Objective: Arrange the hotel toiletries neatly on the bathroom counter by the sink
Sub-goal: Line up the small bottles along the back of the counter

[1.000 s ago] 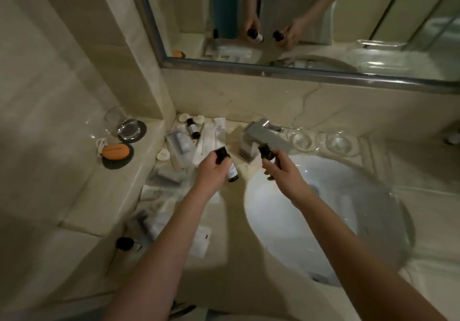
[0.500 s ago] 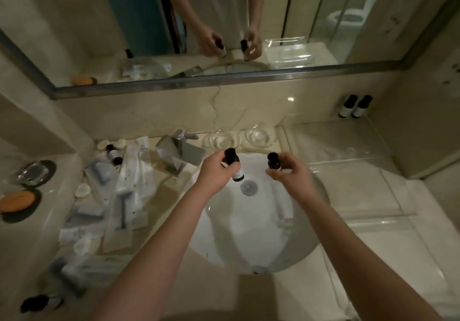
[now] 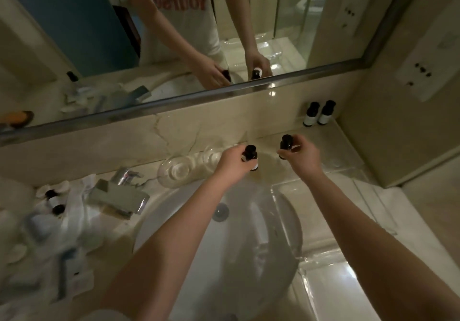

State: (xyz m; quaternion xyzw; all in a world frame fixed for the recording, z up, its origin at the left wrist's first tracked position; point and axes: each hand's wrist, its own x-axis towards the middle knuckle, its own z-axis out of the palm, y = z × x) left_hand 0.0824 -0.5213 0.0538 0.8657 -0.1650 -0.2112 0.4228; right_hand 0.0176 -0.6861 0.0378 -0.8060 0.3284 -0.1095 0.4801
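above the back rim of the sink basin point(image 3: 249, 236), both hands are raised side by side, a little apart from each other. left hand point(image 3: 231, 162) has its fingers curled round a small dark bottle point(image 3: 251, 155) with a black cap and a pale label, cap tilted away toward the wall. right hand point(image 3: 302, 157) pinches a second dark bottle point(image 3: 286, 143) of the same kind, held nearly upright. whether either base touches the marble counter point(image 3: 398, 221) cannot be told.

well to the right, in the back corner, two matching bottles point(image 3: 311, 115) stand upright and touching, against the wall. a clear glass dish point(image 3: 178, 171) sits behind the basin, just left of the left hand. further left is the square metal faucet point(image 3: 122, 194), and past it a loose, blurred heap of wrapped sachets point(image 3: 64, 223) with another small bottle point(image 3: 56, 203) lying among them. the mirror point(image 3: 286, 22) above reflects both hands and their bottles.
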